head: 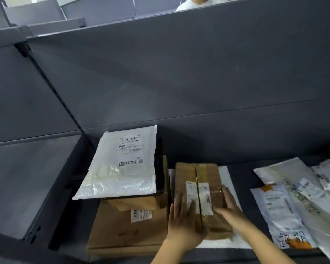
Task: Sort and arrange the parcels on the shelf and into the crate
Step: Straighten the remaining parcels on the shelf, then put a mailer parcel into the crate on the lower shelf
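A brown taped cardboard parcel (204, 176) with a white label lies on a flat white mailer (227, 180) on the grey shelf (242, 168). My left hand (183, 220) rests flat on the parcel's near left part. My right hand (229, 204) presses its right side and top. Both hands grip this parcel between them. To the left stands a stack: a white padded mailer (120, 164) on a black-edged box (159, 168), on a brown box (133, 203), on a wide flat cardboard box (122, 231).
Several white and printed plastic mailers (286, 206) lie spread at the right of the shelf. The grey back panel (179, 73) rises behind. A slotted upright (59, 96) divides off the left bay. A person in white (191, 2) is beyond the panel.
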